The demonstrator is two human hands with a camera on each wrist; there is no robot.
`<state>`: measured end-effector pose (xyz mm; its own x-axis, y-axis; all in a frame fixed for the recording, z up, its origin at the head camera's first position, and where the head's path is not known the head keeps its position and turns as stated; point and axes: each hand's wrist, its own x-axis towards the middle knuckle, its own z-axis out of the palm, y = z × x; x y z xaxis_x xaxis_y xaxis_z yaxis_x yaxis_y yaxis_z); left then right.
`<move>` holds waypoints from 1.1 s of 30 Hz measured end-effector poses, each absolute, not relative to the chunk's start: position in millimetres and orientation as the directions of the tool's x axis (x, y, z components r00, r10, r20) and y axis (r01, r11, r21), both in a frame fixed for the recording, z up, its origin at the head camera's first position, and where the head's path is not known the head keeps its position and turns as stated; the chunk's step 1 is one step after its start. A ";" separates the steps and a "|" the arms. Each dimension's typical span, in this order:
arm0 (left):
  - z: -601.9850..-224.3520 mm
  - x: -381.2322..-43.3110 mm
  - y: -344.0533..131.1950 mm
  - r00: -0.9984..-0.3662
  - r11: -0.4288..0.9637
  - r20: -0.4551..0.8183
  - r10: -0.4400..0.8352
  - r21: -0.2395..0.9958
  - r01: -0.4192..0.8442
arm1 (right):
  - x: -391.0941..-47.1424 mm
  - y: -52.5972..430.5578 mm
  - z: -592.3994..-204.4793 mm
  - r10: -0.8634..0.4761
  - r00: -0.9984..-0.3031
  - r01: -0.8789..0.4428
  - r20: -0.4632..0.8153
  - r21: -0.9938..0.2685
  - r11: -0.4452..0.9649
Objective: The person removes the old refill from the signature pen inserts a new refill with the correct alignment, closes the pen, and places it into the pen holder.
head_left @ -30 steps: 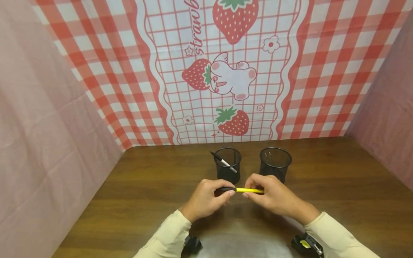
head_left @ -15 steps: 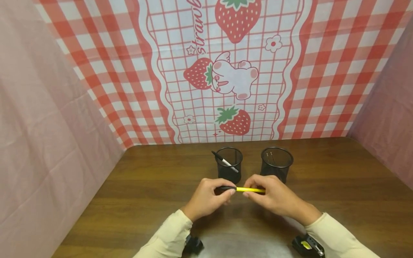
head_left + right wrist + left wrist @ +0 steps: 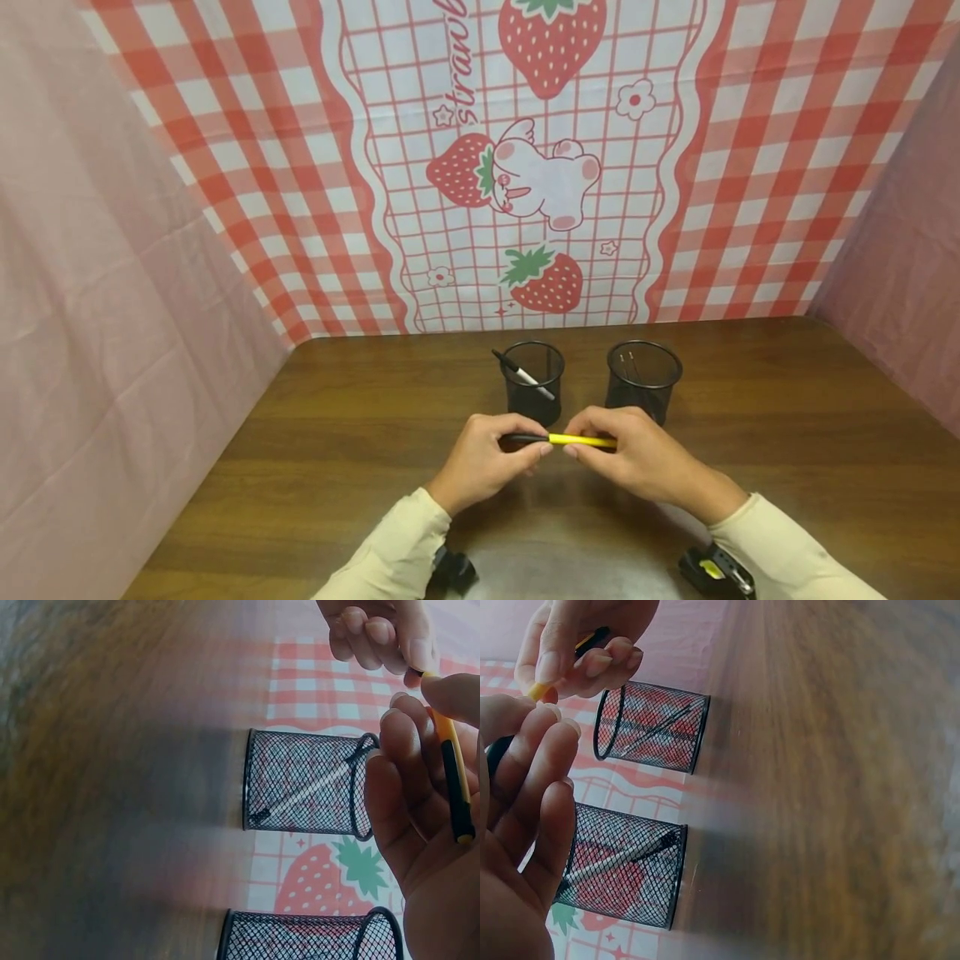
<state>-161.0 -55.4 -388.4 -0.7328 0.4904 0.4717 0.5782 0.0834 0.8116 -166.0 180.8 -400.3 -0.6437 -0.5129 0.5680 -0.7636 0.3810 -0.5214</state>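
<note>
Low over the table, both hands hold a slim yellow pen with a black section (image 3: 568, 439) that lies nearly level between them. My left hand (image 3: 480, 462) pinches its black end between thumb and fingers. The yellow barrel is gripped by my right hand (image 3: 637, 458), the two sets of fingertips almost meeting. In the right wrist view, the pen's rear half (image 3: 454, 776) shows a black patch and a yellow tip against the palm. Just beyond the hands stand two black mesh cups, the left one (image 3: 532, 412) and the right one (image 3: 645, 398).
A white marker with black ends (image 3: 534, 384) leans inside the left cup. Thin dark sticks (image 3: 660, 727) stand in the right cup. Behind the brown wooden table (image 3: 337, 433) hangs a strawberry-print cloth (image 3: 622, 183), with pink cloth (image 3: 135, 250) at the sides.
</note>
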 end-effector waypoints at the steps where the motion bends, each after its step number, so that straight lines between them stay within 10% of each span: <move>1: -388.7 -161.1 -55.3 -0.730 0.081 0.473 0.493 0.811 0.580 | -166.0 180.9 -400.4 -0.513 -0.643 -0.764 0.569 -0.521 0.380; 33: -389.1 -162.3 -55.3 -0.738 0.110 0.502 0.451 0.789 0.604 | -168.3 185.7 -403.3 -0.498 -0.660 -0.751 0.563 -0.505 0.424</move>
